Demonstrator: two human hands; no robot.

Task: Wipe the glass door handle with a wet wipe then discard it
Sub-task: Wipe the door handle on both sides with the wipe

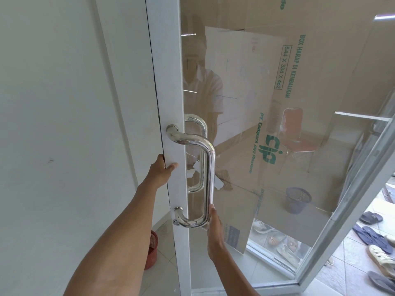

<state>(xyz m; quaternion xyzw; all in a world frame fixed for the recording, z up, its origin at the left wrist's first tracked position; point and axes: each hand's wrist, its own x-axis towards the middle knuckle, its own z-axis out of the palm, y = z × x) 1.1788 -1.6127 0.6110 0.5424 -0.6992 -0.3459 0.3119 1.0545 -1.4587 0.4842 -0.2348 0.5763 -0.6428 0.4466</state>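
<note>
The upright handle [210,174] rose above the right hand [214,227] — fingers straight, together, touching its lower bend; the left hand [160,171] gripped the door edge [165,103].

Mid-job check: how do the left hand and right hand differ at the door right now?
The left hand sits higher, fingers curled round the edge of the white door frame; the right hand is lower, at the bottom bend of the steel handle. The left hand grips; the right hand's fingers lie straight against the bar. Shared: both touch the door, and no wipe shows in either.
</note>
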